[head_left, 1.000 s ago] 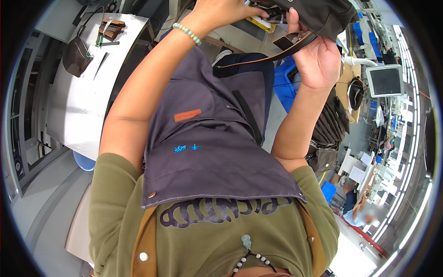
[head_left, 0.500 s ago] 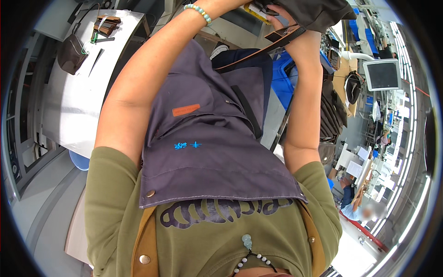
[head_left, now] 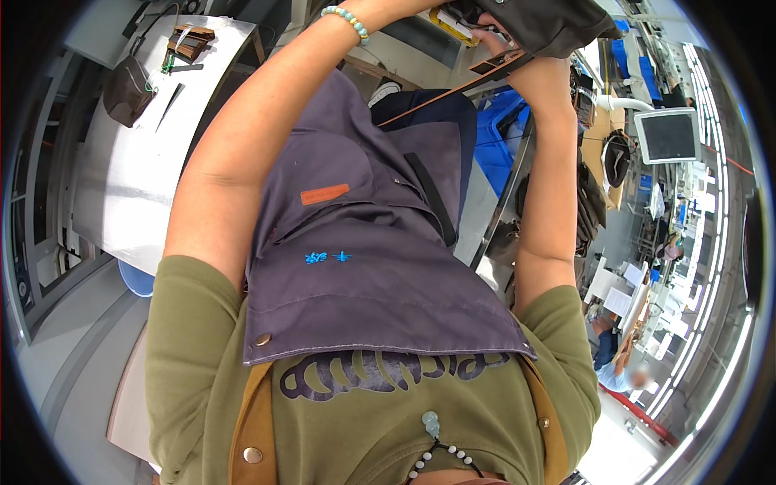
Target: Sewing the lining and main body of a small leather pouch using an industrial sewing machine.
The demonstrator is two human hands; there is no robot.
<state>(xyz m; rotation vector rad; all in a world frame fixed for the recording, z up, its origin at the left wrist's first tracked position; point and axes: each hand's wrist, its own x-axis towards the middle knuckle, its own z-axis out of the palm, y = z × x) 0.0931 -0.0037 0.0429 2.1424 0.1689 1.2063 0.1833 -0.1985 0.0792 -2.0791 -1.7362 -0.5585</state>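
A dark brown leather bag [head_left: 558, 28] is at the top edge, partly cut off. My right hand [head_left: 537, 77] is closed on it, fingers bent in at its near side, and the bag hides part of the hand. From there a narrow leather strap [head_left: 465, 87] with a tan edge hangs down to the left, over my apron. My left forearm [head_left: 259, 113], with a beaded bracelet, reaches up beside a black and yellow machine part [head_left: 454, 26]. The left hand's fingers lie beyond the top edge.
At the left a white table [head_left: 121, 190] bears a dark leather pouch [head_left: 128, 90] and a bundle of brown strips [head_left: 191, 42]. Blue bins [head_left: 497, 129] and several dark bags [head_left: 590, 202] stand right of my legs. A monitor [head_left: 667, 135] and a distant person [head_left: 616, 376] are farther right.
My right hand and forearm have shifted slightly right, and the bag has tilted a little with them. The strap hangs straighter. My left arm is nearly unchanged.
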